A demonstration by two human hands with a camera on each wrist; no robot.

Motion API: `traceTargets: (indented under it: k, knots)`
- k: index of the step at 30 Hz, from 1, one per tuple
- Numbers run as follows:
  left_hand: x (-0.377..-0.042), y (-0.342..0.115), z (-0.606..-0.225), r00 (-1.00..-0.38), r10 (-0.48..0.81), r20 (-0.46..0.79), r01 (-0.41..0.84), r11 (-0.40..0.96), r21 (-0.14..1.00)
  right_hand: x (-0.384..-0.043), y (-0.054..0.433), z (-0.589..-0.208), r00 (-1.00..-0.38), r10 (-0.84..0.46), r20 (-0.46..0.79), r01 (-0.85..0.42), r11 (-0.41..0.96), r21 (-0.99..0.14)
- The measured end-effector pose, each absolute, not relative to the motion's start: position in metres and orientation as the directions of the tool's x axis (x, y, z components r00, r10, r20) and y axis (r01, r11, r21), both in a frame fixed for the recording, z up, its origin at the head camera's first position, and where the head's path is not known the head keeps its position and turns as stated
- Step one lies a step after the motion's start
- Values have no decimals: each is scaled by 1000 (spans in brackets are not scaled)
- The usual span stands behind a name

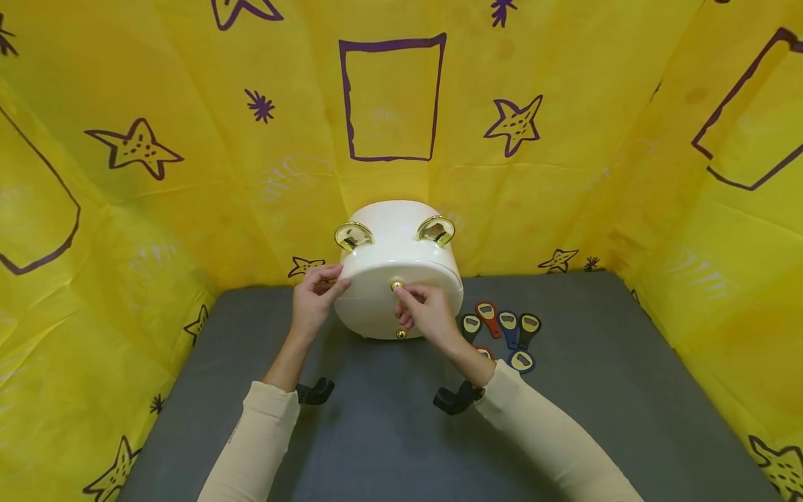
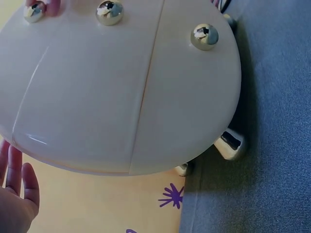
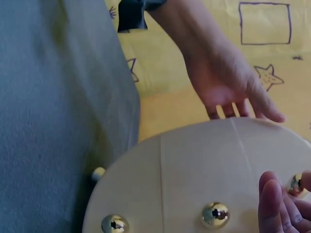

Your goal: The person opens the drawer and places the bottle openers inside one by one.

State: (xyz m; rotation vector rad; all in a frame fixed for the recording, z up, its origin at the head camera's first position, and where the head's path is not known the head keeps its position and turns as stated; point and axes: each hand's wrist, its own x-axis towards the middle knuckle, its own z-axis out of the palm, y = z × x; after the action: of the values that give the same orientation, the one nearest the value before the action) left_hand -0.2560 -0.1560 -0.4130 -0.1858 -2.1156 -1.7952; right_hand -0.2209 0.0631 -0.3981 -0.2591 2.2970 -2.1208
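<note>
Left hand (image 1: 310,301): fingers loosely apart, touching white box (image 1: 366,300)
Right hand (image 1: 430,312): pinching top knob (image 1: 395,284)
Middle knob (image 2: 110,13): beneath right hand, wrist views only

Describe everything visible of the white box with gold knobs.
The white box stands upright on the grey table, glossy like plastic, with a rounded body and an oval front. Two thin seams divide the front into three sections, each with a round gold knob; all look closed. Two gold ear-like pieces top it, and gold feet show beneath. The left hand touches its left edge; the right hand pinches the top knob.
</note>
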Motion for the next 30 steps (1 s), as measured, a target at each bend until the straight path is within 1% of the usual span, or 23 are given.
traceTargets:
  k: [4, 8, 11, 14, 18, 20, 25, 30]
  knots:
    - [-247, -151, -402, -926, -105, 363, 338, 198, 920, -224, 68, -403, -986, -124, 112, -123, 86, -989]
    - [-238, -146, -392, -916, -107, 387, 358, 221, 907, -221, 74, -418, -991, -95, 94, -107, 139, -985]
    - [-237, -145, -391, -907, -114, 406, 377, 211, 902, -219, 77, -430, -995, -63, 73, -84, 189, -978]
    - [-238, -145, -392, -900, -121, 419, 395, 185, 900, -219, 76, -441, -997, -63, 47, -60, 214, -975]
    - [-238, -145, -394, -900, -126, 418, 395, 175, 902, -220, 70, -448, -994, -108, 0, -17, 155, -988]
    - [-238, -145, -394, -901, -125, 415, 391, 177, 903, -220, 66, -449, -992, -119, -29, 17, 100, -995]
    - [-235, -142, -390, -901, -133, 413, 384, 198, 902, -220, 60, -451, -993, -95, -71, 71, 4, -997]
    - [-234, -139, -387, -899, -158, 408, 372, 215, 903, -220, 61, -452, -991, -115, -69, 70, -9, -998]
